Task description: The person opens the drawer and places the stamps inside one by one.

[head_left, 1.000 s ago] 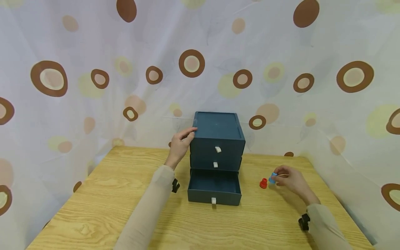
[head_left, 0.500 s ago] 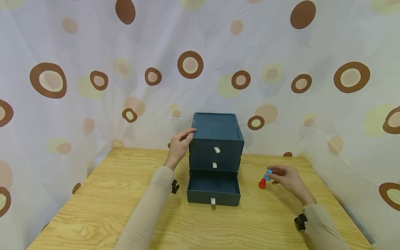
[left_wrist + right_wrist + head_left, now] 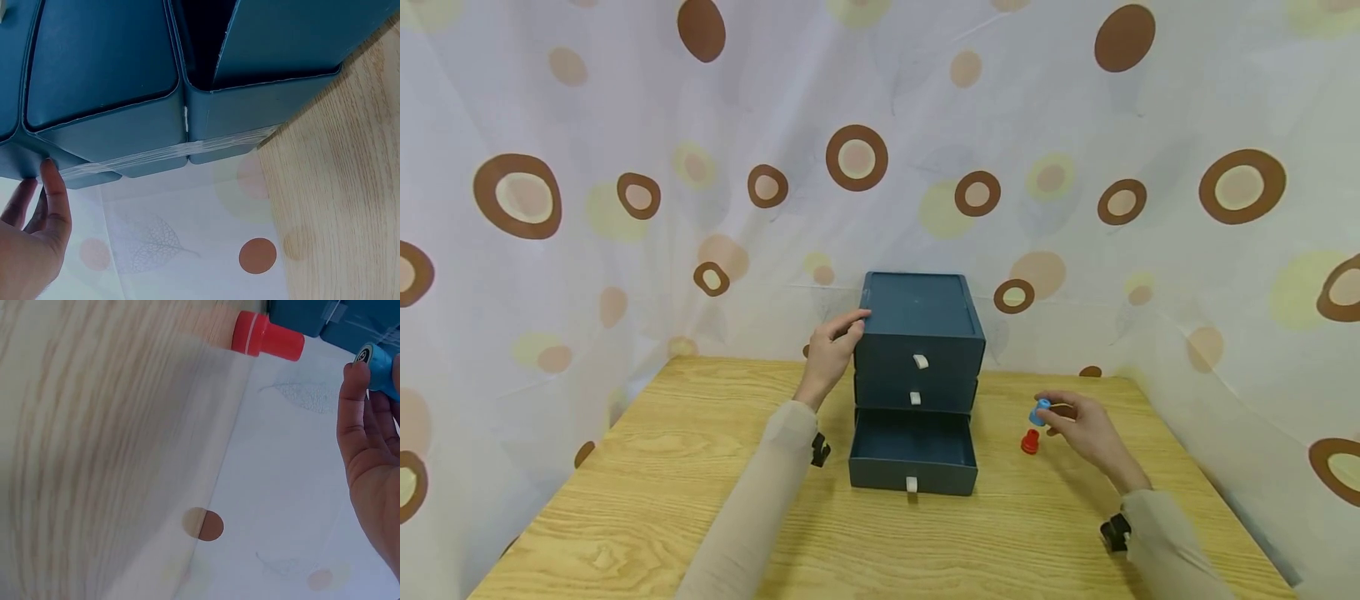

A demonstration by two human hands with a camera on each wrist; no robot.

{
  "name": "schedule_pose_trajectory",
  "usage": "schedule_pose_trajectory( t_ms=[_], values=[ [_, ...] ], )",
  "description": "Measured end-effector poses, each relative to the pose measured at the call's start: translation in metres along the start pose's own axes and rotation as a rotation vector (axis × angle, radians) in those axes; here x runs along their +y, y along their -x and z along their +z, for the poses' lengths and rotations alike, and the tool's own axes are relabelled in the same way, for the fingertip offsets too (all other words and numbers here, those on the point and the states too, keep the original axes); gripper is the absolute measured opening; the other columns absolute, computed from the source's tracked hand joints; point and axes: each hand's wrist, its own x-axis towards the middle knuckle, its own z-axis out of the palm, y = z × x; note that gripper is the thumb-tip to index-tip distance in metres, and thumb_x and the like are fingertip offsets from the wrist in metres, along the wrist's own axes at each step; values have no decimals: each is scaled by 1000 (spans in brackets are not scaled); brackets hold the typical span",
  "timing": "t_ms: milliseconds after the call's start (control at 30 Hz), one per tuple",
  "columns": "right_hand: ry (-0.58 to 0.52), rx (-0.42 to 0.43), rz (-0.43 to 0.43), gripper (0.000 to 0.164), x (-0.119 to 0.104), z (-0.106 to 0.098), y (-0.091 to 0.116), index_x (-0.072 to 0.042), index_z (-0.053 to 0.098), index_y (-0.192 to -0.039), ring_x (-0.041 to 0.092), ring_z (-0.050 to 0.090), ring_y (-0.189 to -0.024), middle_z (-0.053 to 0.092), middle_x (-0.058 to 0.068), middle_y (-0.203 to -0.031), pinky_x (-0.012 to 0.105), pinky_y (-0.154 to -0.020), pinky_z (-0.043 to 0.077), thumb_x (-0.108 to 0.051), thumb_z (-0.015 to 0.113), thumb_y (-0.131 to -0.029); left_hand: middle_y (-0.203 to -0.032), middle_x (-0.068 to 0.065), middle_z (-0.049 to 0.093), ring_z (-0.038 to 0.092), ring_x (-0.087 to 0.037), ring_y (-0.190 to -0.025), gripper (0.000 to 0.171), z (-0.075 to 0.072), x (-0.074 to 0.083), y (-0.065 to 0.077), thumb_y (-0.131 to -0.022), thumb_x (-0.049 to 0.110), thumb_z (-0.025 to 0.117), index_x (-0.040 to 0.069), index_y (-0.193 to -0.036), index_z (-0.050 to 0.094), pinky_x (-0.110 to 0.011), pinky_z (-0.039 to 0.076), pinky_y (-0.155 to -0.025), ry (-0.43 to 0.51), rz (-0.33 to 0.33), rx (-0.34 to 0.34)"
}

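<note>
A dark blue drawer cabinet (image 3: 919,305) stands on the table, its bottom drawer (image 3: 913,473) pulled out and bare inside. My left hand (image 3: 829,354) touches the cabinet's upper left side with nearly straight fingertips; in the left wrist view the fingers (image 3: 57,200) rest against that side. Between thumb and fingers, my right hand (image 3: 1088,429) pinches a small blue stamp (image 3: 1039,412) above the table. Its round end with a dark print (image 3: 364,355) shows in the right wrist view. Just below the blue stamp, a red stamp (image 3: 1030,442) stands upright on the table, apart from it.
White pull tabs mark the drawers, such as the top tab (image 3: 921,362). The two upper drawers are closed. The wooden table (image 3: 647,483) ends at a patterned curtain (image 3: 917,125) behind and at both sides. Clear tape (image 3: 194,147) runs along the cabinet's side.
My right hand has carried the blue stamp leftward and upward, from right of the red stamp to above it. The left hand keeps its place on the cabinet.
</note>
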Motion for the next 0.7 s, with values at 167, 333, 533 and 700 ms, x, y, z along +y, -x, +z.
schedule_pose_trajectory(
  t_ms=[167,333,533,700],
  values=[
    [17,11,-22,36,-3,9,-5,-2,62,-125,0,65,-89,66,21,-117,35,-71,59,-23,64,-96,-148,-14,49,49,-31,-131,39,0,0,0,-104,24,50,6,-137,58,-51,42,-106,12,4,-1],
    [71,-6,-20,35,-5,16,-9,-3,66,-119,6,68,-88,71,15,-109,33,-70,58,-28,68,-94,-147,-13,50,49,-31,-132,39,0,-1,1,-104,23,49,6,-138,57,-50,41,-107,12,11,-9],
    [55,-24,-24,34,-12,29,-12,-7,69,-114,17,69,-93,73,11,-105,23,-73,55,-29,72,-89,-151,-13,45,44,-30,-137,42,-5,-7,-2,-104,26,48,8,-142,53,-50,39,-109,9,1,-61],
    [21,-30,-25,37,-16,41,-15,-3,68,-116,20,69,-92,72,14,-106,26,-70,56,-27,73,-89,-155,-9,39,39,-29,-141,43,-6,-28,-12,-104,30,48,13,-144,50,-50,37,-111,36,-19,-110]
  ],
)
